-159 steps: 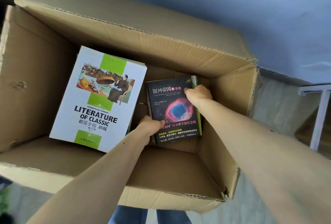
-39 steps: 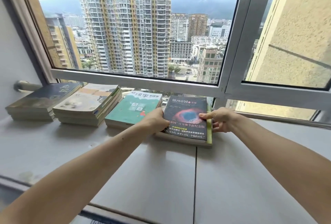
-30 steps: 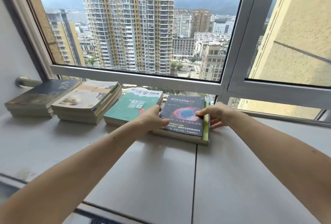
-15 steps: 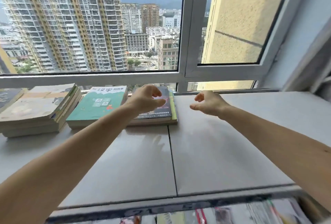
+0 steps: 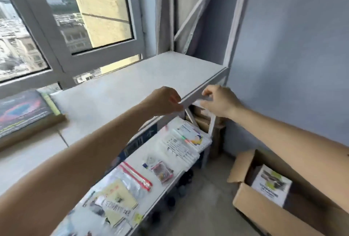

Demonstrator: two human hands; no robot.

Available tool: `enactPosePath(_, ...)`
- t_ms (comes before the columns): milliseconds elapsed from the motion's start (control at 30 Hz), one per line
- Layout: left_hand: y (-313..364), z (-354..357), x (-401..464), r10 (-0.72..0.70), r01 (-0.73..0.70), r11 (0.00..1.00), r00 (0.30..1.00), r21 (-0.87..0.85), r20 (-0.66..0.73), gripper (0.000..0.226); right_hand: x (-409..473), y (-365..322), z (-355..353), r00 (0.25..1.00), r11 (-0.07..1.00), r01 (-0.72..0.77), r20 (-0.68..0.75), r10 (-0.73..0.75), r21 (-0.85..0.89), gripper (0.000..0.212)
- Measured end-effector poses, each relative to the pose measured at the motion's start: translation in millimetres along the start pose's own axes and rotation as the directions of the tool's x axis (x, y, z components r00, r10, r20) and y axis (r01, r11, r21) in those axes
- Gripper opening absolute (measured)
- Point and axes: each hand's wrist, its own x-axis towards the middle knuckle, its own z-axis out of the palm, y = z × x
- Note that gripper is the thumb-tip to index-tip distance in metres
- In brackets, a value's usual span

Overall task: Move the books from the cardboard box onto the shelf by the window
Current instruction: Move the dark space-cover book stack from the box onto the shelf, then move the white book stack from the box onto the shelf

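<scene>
The dark nebula-cover book point(image 5: 22, 111) lies flat on a short stack at the left end of the grey shelf point(image 5: 132, 82) under the window. My left hand point(image 5: 166, 100) hovers over the shelf's front edge, fingers loosely curled, holding nothing. My right hand point(image 5: 220, 101) floats just past that edge, fingers apart and empty. The cardboard box point(image 5: 268, 203) stands open on the floor at the lower right, with a white and green book point(image 5: 271, 184) leaning inside it.
A lower shelf point(image 5: 175, 177) carries paper sheets, plastic bags and small packets. A blue wall point(image 5: 294, 50) rises on the right, with a white frame post point(image 5: 234, 28) and curtain in the corner. Bare concrete floor point(image 5: 207, 203) lies between shelf and box.
Both hands let go of the nebula book on the shelf and pulled back. The view has swung right, so the book stack is at the far left and the box shows.
</scene>
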Motion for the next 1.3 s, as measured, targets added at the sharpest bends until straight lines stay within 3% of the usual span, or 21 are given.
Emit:
enactPosePath(267, 118, 176, 51, 0.145, -0.160, 0.987, 0.951, 0.034, 0.272, 0.020, -95, 219, -53, 0.951, 0.948, -0.307, 0.014, 0.309, -0.088, 0.034)
enactPosePath(500, 177, 352, 85, 0.034, -0.049, 0.999, 0.886, 0.019, 0.463, 0.032, -158, 396, -65, 0.842, 0.850, -0.522, 0.118, 0.527, -0.074, 0.036)
enactPosePath(767, 163, 489, 134, -0.137, 0.095, 0.990, 0.788, 0.101, 0.600, 0.037, -160, 531, -3, 0.732, 0.756, -0.654, 0.227, 0.642, -0.027, 0.034)
enactPosePath(933, 145, 556, 174, -0.198, 0.120, 0.979, 0.738, 0.163, 0.645, 0.028, -144, 600, 56, 0.657, 0.690, -0.723, 0.285, 0.698, -0.024, 0.032)
enactPosePath(1100, 109, 632, 202, -0.308, 0.192, 0.951, 0.670, 0.243, 0.676, 0.053, -138, 657, 126, 0.566, 0.620, -0.784, 0.375, 0.735, -0.033, 0.040)
enactPosePath(1300, 68, 722, 224, -0.399, 0.284, 0.917, 0.609, 0.282, 0.685, 0.054, -139, 725, 210, 0.472, 0.572, -0.818, 0.496, 0.729, -0.061, 0.047)
